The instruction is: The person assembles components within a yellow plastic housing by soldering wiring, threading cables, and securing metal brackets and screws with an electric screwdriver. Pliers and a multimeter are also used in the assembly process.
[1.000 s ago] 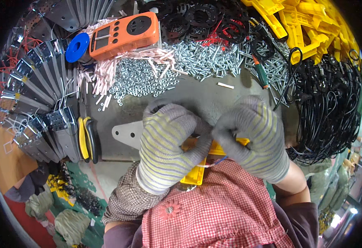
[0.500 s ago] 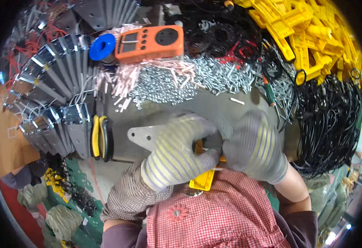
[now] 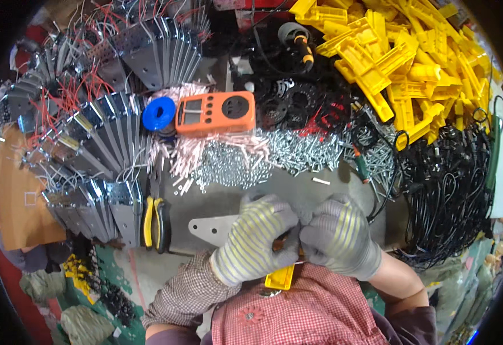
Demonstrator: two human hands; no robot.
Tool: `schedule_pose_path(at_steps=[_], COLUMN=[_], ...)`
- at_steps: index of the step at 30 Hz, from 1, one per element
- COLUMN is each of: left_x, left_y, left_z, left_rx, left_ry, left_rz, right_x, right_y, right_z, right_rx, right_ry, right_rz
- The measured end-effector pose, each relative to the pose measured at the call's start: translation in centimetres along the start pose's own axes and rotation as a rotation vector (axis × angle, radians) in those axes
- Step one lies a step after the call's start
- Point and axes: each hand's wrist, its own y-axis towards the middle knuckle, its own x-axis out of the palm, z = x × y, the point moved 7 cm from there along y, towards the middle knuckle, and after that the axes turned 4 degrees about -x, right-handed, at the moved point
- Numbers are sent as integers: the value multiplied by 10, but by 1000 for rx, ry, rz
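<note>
My left hand (image 3: 257, 238) and my right hand (image 3: 338, 236), both in grey striped work gloves, are closed together over a yellow plastic part (image 3: 279, 278) close to my chest. Only the part's lower end shows below the gloves. A flat grey metal bracket (image 3: 208, 227) with holes sticks out to the left from under my left hand and lies on the grey work surface (image 3: 222, 201). What my fingertips pinch is hidden.
Pliers with yellow handles (image 3: 154, 223) lie left of the bracket. A heap of silver screws (image 3: 263, 158), an orange meter (image 3: 215, 112) and a blue tape roll (image 3: 158, 113) sit beyond. Yellow plastic parts (image 3: 401, 52) pile at the back right, black cables (image 3: 452, 190) right, wired metal brackets (image 3: 90, 149) left.
Both hands stay closed on the yellow part and have shifted a little. The view has tilted, so the bench shows more of its far side.
</note>
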Motion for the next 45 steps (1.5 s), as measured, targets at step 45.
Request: schedule_pose_path(at_steps=[45], left_x=[-44], left_y=[-22], left_z=[-25], left_rx=[-243], left_ry=[17], left_rz=[162], right_x=[-57], right_y=[-28], right_z=[173], right_rx=[434], right_ry=[1351], right_rz=[789])
